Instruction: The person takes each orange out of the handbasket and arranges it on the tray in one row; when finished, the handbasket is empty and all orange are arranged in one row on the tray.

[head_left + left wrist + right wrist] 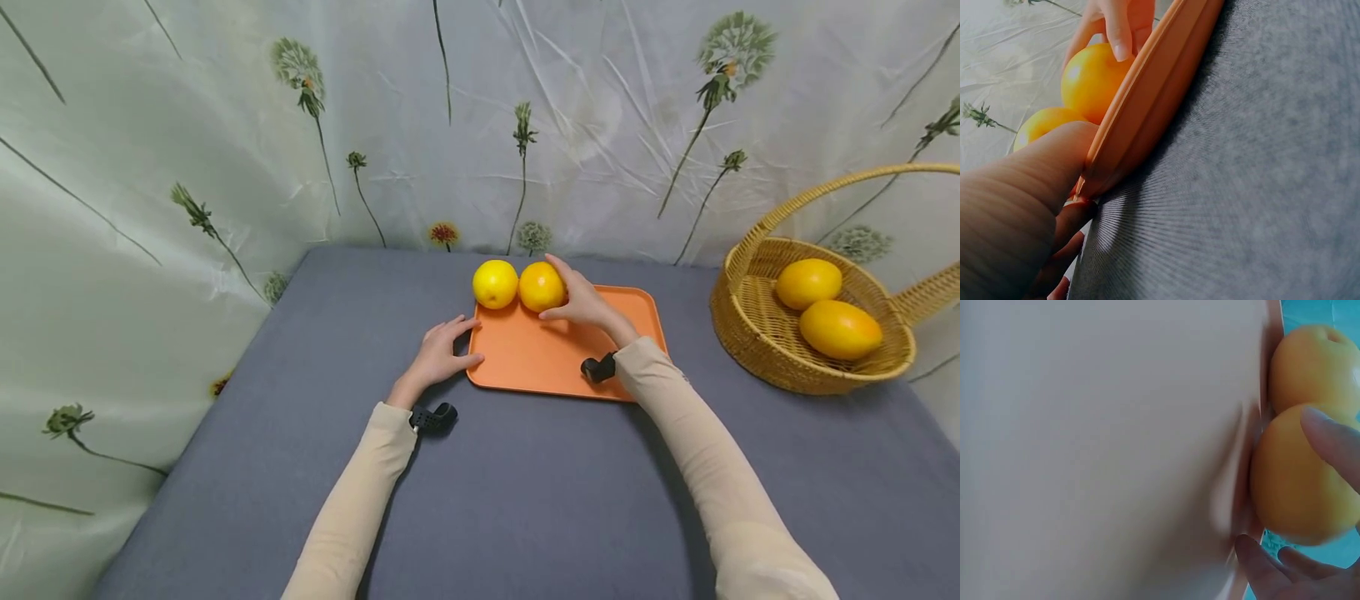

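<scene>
Right hand [583, 302], partly hidden, grips an orange [538, 288] — left hand [438, 353] touches the tray [536, 358], whether gripping I can't tell.

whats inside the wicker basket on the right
Two oval yellow-orange fruits lie inside the basket. The basket floor directly beneath them is covered, so anything small hidden there cannot be seen.

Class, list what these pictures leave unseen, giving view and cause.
Head: part of basket handle, cut by the right edge.
Head: near right corner of the tray, behind the right sleeve.
Left wrist: lower part of leftmost fruit, behind the left hand.
Right wrist: part of right hand, past the right edge.
</scene>
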`<state>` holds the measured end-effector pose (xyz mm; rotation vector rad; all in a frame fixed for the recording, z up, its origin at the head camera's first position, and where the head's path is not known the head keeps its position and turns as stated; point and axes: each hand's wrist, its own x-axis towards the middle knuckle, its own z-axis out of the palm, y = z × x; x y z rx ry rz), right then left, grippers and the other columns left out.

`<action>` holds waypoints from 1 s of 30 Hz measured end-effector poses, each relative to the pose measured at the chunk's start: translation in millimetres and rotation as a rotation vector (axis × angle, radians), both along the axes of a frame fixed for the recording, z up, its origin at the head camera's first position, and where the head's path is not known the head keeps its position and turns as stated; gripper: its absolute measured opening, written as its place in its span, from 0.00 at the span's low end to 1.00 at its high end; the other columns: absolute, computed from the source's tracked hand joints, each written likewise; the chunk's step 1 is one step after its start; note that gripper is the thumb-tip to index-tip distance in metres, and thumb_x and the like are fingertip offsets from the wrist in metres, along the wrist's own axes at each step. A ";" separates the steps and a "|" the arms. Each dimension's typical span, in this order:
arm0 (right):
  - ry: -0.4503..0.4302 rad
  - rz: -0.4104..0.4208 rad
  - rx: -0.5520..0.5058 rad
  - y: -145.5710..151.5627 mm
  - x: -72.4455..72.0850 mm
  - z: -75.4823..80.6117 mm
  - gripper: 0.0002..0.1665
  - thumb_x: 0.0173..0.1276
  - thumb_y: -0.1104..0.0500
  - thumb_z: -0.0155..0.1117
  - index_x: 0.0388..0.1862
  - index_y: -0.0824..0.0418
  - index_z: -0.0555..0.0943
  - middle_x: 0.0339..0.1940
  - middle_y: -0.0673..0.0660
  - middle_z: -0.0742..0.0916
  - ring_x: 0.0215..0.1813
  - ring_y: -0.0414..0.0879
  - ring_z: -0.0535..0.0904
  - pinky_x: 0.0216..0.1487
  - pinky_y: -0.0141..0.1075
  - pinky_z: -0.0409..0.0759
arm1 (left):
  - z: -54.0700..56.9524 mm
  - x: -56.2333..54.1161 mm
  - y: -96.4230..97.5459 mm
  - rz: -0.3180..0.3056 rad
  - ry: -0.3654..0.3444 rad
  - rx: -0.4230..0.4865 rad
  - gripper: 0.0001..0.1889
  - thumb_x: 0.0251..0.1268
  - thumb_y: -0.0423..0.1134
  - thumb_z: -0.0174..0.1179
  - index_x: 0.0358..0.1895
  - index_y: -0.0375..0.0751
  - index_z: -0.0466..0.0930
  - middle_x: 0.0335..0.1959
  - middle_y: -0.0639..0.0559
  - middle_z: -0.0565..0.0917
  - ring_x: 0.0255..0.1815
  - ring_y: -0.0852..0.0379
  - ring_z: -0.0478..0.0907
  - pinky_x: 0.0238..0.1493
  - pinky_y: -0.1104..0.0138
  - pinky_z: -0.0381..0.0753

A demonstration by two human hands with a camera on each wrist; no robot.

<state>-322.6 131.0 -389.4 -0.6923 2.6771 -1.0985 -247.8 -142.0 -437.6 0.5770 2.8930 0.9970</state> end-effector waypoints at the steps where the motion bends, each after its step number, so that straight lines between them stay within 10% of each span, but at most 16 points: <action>1: -0.007 0.002 -0.006 0.9 0.2 0.7 0.61 0.54 0.59 0.72 0.77 0.53 0.42 0.76 0.64 0.56 0.71 0.63 0.59 0.69 0.58 0.62 | 0.4 -0.2 -1.0 0.001 0.000 -0.003 0.33 0.57 0.46 0.64 0.66 0.41 0.68 0.68 0.41 0.69 0.74 0.44 0.59 0.73 0.46 0.51; 30: -0.020 -0.011 0.021 69.9 40.7 31.6 0.50 0.64 0.56 0.63 0.77 0.54 0.45 0.73 0.69 0.59 0.68 0.69 0.63 0.66 0.58 0.66 | 0.4 -1.8 2.1 -0.004 0.011 0.009 0.33 0.57 0.46 0.64 0.66 0.40 0.68 0.67 0.40 0.70 0.74 0.44 0.59 0.73 0.46 0.51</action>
